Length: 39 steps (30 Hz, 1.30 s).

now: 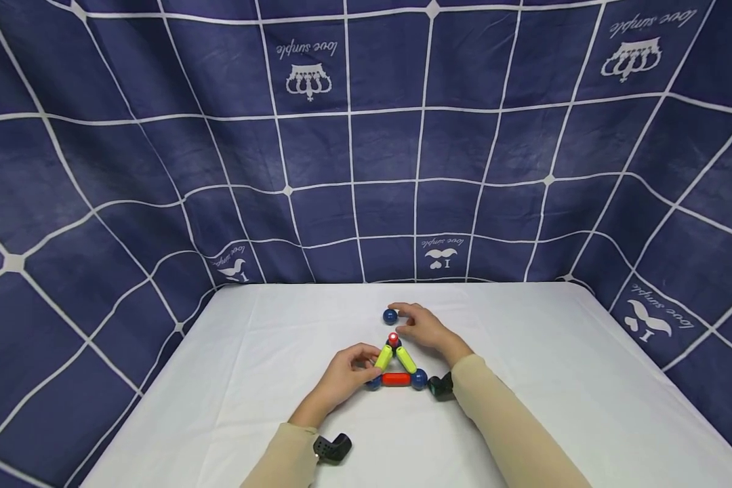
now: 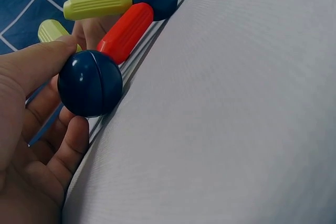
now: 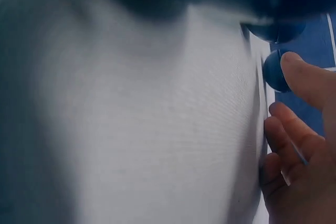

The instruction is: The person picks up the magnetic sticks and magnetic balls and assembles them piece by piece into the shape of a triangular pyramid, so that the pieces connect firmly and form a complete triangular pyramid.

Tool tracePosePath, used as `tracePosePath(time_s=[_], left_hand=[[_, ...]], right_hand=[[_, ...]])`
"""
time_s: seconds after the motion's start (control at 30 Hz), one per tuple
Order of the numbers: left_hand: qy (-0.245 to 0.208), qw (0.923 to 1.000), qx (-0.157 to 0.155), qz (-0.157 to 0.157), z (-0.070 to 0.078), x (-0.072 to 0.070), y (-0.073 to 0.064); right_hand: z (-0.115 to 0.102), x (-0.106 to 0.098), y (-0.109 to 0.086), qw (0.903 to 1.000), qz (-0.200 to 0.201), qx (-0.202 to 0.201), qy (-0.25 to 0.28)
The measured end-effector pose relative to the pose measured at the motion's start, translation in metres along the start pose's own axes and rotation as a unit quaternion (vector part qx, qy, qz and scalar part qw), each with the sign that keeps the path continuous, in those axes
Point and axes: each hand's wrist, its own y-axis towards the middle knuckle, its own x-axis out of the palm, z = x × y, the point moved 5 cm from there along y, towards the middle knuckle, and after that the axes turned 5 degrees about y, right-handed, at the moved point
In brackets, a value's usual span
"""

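Observation:
A triangle built from toy rods and balls lies on the table: a red rod [image 1: 396, 379] in front between two blue balls [image 1: 419, 379], and two yellow-green rods [image 1: 405, 360] meeting at a rear ball. Another red piece [image 1: 393, 337] stands up at that rear corner. My left hand [image 1: 341, 371] pinches the left yellow-green rod [image 2: 50, 31] beside its front ball [image 2: 90, 83], thumb on top and other fingers curled around below. Behind the triangle, my right hand [image 1: 428, 328] is spread, thumb and fingers apart, beside a loose blue ball [image 1: 390, 316]; whether they touch is unclear.
The table wears a white cloth [image 1: 268, 339]. Dark blue grid-patterned curtains [image 1: 384, 149] hang behind and at both sides. Black wrist devices [image 1: 334, 449] show at both sleeves, the right one close to the triangle's right front ball.

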Motion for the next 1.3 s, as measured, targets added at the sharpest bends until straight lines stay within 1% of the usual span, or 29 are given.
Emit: tracePosePath(time_s=[0.07,0.23,0.37,0.6,0.73,0.87,1.0,1.13,1.3], left_hand=[[-0.001,1.0000,0.001,0.002,0.001,0.000,-0.001],[0.008,0.9999,-0.006,0.009,0.003,0.000,-0.001],[0.011,0.9999,-0.010,0.007,0.005,0.001,-0.002],[0.004,0.9999,-0.009,0.009,0.006,0.000,-0.003],[-0.004,1.0000,-0.004,0.006,0.005,-0.001,-0.003],[-0.006,1.0000,-0.002,0.002,0.004,-0.001,-0.002],[-0.007,1.0000,-0.003,0.004,0.003,-0.001,-0.002],[-0.006,1.0000,-0.004,0.005,0.003,-0.001,-0.002],[-0.010,0.9999,-0.008,0.006,0.002,0.000,-0.003]], right_hand=[[0.000,-0.001,-0.001,0.9998,0.016,0.000,0.008],[0.002,-0.004,-0.003,0.9962,0.069,-0.001,0.053],[0.003,-0.005,-0.005,0.9934,0.090,-0.012,0.070],[0.002,-0.005,-0.004,0.9930,0.097,-0.016,0.066],[0.003,-0.003,-0.004,0.9958,0.087,-0.013,0.028],[0.005,-0.002,-0.006,0.9975,0.071,0.005,0.004],[0.005,-0.003,-0.011,0.9976,0.065,0.015,0.016],[0.006,-0.005,-0.021,0.9956,0.081,0.015,0.045],[0.004,-0.007,-0.036,0.9910,0.103,0.005,0.085]])
